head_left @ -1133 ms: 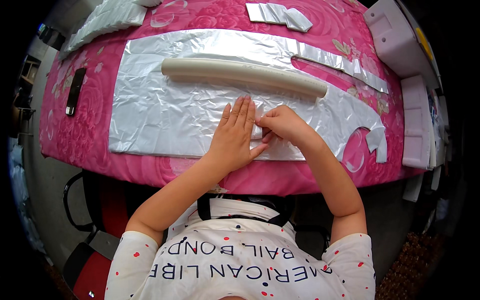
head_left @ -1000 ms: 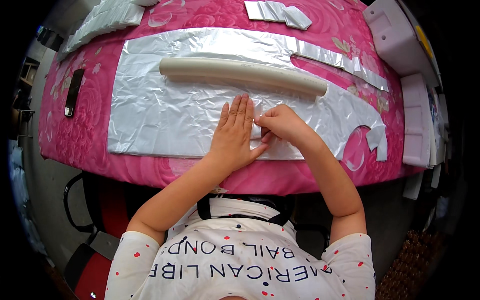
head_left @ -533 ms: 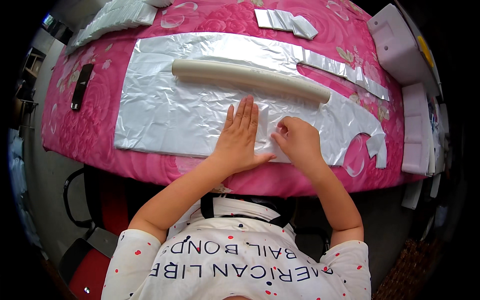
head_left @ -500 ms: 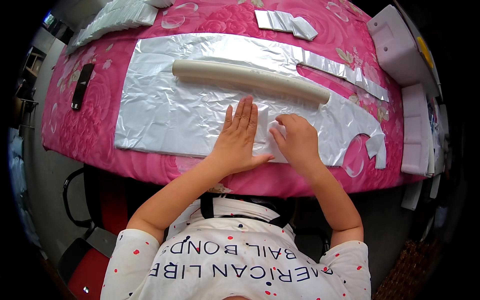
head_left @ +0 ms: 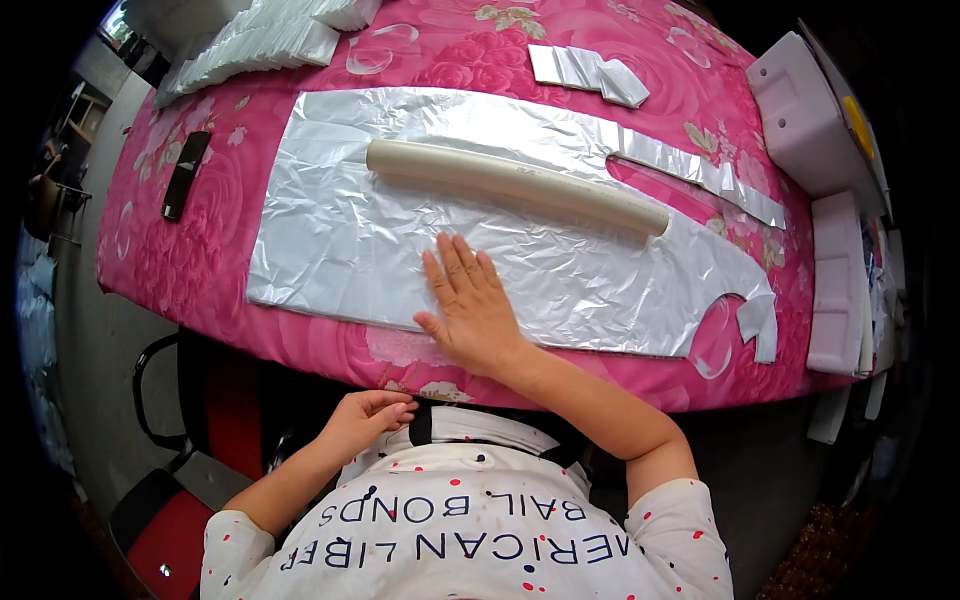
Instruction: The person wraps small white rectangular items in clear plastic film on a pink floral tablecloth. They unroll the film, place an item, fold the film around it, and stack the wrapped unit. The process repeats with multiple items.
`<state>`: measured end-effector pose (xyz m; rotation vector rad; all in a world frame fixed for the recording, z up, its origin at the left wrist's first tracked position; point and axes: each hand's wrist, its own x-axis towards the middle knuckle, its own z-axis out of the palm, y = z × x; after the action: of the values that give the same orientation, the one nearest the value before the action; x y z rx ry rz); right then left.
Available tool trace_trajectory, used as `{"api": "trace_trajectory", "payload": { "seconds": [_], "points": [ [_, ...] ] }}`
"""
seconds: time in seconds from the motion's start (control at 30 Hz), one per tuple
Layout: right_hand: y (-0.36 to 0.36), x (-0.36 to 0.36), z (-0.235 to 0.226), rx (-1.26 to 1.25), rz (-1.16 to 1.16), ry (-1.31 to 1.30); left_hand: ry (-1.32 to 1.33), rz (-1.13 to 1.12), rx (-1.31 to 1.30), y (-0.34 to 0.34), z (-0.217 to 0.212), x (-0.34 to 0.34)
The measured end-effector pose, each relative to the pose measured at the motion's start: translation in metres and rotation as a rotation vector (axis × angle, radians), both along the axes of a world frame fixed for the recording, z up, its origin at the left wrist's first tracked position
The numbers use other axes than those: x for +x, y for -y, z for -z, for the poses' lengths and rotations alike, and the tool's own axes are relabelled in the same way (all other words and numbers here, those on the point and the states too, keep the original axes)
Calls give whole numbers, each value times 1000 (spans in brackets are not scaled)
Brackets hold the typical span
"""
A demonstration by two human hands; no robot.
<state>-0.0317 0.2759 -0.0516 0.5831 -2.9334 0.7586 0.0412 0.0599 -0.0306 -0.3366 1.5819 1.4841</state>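
A stack of thin, shiny white plastic vest bags [head_left: 340, 240] lies flat and creased, its cut-out handles toward the right. Across it rests a cream-coloured tube [head_left: 520, 180]. Spread on the near part of the bags is my right hand [head_left: 470, 305], palm down, fingers stretched toward the tube but apart from it. My left hand [head_left: 368, 424] is drawn back below the table's near edge, close to my waist and a black strap [head_left: 421, 424]. Its fingers are curled and pinched together; whatever may be between them is too small to make out.
A pink floral cloth [head_left: 200, 260] covers the table. A dark, narrow object [head_left: 186, 175] lies at the left. Folded white plastic pieces [head_left: 588, 74] sit at the far side, with a larger pile [head_left: 250, 45] far left. White foam boxes [head_left: 815, 110] stand along the right edge.
My left hand has lifted off the bags and come back to my waist, its fingers closing. My right hand has moved left and flattened on the bags. The view has shifted slightly.
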Motion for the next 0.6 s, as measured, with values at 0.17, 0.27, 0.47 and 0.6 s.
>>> {"api": "trace_trajectory", "payload": {
  "seconds": [0.17, 0.27, 0.47, 0.6],
  "points": [
    [58, 47, -8, -212, -301, 179, 49, -327, 75, 18, 33, 23],
    [67, 54, -10, -285, -437, 206, -243, -168, -124, 13, 16, 18],
    [6, 11, -29, -116, -630, -81, -934, 243, -419, -11, -43, -23],
    [-66, -39, -49, -438, -368, -8, -1077, 239, -388, -25, -48, -48]
  ]
}}
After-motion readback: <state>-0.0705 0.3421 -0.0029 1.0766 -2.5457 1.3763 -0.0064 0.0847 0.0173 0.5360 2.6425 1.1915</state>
